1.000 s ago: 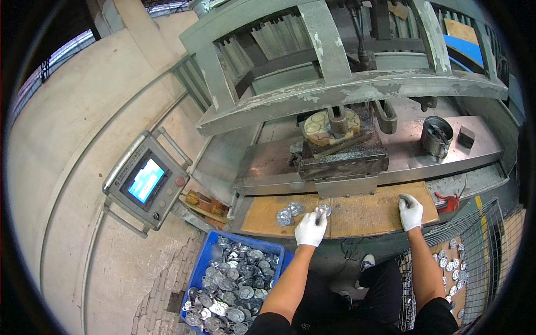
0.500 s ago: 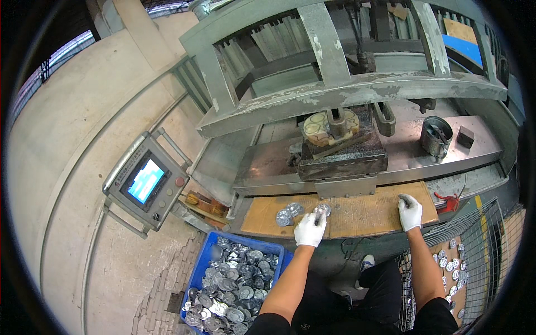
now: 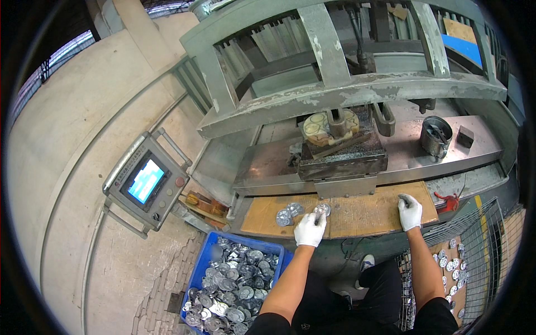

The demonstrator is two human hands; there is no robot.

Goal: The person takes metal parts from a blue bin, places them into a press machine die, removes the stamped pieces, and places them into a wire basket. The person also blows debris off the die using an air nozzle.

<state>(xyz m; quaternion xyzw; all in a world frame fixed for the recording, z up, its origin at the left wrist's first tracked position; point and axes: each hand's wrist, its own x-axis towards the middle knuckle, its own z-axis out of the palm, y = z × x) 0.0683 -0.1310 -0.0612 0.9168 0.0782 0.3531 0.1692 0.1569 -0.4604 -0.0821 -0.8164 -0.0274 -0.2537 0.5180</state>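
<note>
Where left fingers (image 3: 320,219) overlap, one disc (image 3: 325,208) is obscured.

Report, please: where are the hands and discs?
Left hand at one metal disc; right hand at the cardboard's right side. More discs lie left. Nothing visibly blocking.

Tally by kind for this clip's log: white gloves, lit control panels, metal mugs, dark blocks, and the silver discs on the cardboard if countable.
White gloves: 2
Control panel: 1
Metal mug: 1
Dark block: 1
Total: 5
Silver discs overlap, so they are left out.
</note>
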